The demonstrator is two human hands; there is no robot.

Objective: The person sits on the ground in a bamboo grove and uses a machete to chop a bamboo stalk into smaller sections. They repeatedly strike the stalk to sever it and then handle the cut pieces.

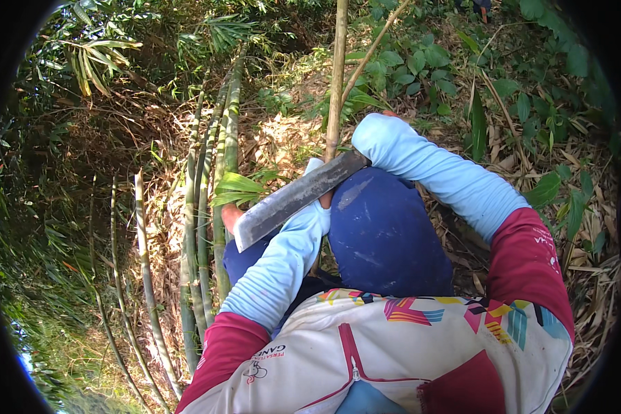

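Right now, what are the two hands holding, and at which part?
The right hand, hidden inside its light-blue sleeve, holds a large machete at the handle end. The left hand lies behind the blade; whether it grips the thin bamboo stem cannot be told.

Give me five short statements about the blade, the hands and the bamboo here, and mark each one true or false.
1. A flat grey blade lies across the left forearm. True.
2. The blade points toward the person's right. False: its tip points left and down, toward the cut bamboo poles.
3. Both forearms wear light blue sleeves. True.
4. The thin upright stalk is bright green and leafy. False: it is pale tan and bare.
5. The ground around is bare soil. False: dry leaves and green plants cover it.

The right hand and left hand are mostly hidden by the sleeves, so their grip is unclear.
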